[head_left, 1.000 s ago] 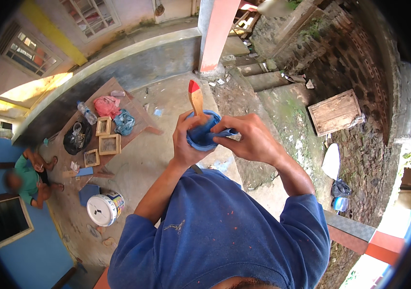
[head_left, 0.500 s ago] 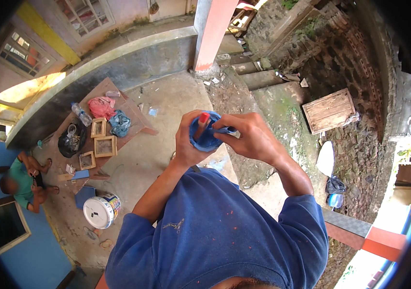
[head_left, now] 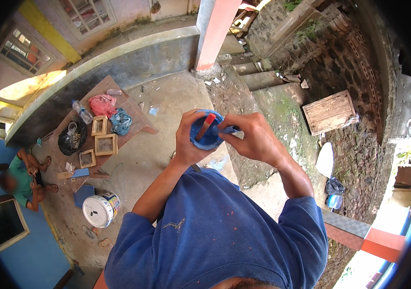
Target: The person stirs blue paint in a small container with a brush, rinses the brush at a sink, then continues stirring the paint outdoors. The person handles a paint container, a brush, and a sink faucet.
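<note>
Container (head_left: 212,141), blue and open-topped, is positioned at the centre of the scene, with the left hand (head_left: 188,138) wrapped around its left side and a brush (head_left: 206,127) standing tilted inside it, red-tipped handle end upward. The right hand (head_left: 252,136) is located at the right rim, thumb and index finger pinched narrow on a blue piece (head_left: 235,129); whether this piece belongs to the container or is separate cannot be told, as the fingers partly cover it. At far left, a wooden table (head_left: 135,117) carries small wooden frames (head_left: 106,137) and a pink bag (head_left: 102,104), while a white-lidded bucket (head_left: 97,212) stands nearer, also at left.
</note>
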Available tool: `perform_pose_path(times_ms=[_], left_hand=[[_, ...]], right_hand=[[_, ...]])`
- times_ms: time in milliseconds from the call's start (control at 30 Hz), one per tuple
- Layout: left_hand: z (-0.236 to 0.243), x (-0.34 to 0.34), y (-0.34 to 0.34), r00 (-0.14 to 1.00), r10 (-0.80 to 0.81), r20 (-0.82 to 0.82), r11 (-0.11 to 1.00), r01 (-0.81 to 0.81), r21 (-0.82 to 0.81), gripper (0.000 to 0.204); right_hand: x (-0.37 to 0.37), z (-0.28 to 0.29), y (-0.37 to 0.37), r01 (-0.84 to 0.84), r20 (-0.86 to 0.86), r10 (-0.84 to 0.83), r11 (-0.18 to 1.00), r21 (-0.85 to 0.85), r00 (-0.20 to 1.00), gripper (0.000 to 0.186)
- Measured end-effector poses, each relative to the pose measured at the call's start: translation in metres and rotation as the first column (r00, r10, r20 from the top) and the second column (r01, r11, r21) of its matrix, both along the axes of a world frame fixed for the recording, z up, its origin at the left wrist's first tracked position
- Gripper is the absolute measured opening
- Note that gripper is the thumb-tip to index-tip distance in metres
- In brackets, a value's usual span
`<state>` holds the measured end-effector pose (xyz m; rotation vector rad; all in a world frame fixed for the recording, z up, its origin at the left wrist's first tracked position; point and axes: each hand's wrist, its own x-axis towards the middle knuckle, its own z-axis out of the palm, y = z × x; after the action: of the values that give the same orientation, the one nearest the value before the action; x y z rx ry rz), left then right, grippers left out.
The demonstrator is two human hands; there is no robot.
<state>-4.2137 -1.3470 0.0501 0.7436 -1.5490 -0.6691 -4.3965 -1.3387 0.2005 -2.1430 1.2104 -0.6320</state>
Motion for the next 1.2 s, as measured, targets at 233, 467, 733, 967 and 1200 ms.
perform_pose_path(times_ms=[233, 467, 733, 967, 1200], left_hand=[[0.000, 0.003, 0.001, 0.999, -0.016, -0.039, 1.000, 0.017, 0.024, 0.079], [0.007, 0.006, 0.000, 0.999, -0.018, -0.029, 1.000, 0.018, 0.000, 0.075], [0.015, 0.011, -0.002, 1.000, -0.004, -0.011, 1.000, 0.004, -0.011, 0.073], [0.013, 0.014, -0.004, 0.999, -0.035, 0.001, 0.999, 0.035, -0.005, 0.067], [0.014, 0.014, 0.000, 0.993, -0.111, 0.031, 0.994, 0.111, 0.008, 0.065]], right_hand=[[0.005, 0.002, 0.004, -0.011, -0.009, 0.011, 1.000, 0.012, 1.000, 0.017], [0.011, 0.000, 0.004, 0.019, 0.071, -0.019, 1.000, 0.002, 0.997, 0.018], [0.015, -0.003, 0.004, 0.100, 0.020, -0.099, 0.995, -0.026, 0.995, 0.017], [0.011, 0.005, 0.002, 0.094, 0.004, -0.095, 0.990, 0.109, 0.995, 0.027], [0.016, 0.019, -0.004, 0.079, -0.010, -0.079, 0.997, -0.005, 0.997, 0.037]])
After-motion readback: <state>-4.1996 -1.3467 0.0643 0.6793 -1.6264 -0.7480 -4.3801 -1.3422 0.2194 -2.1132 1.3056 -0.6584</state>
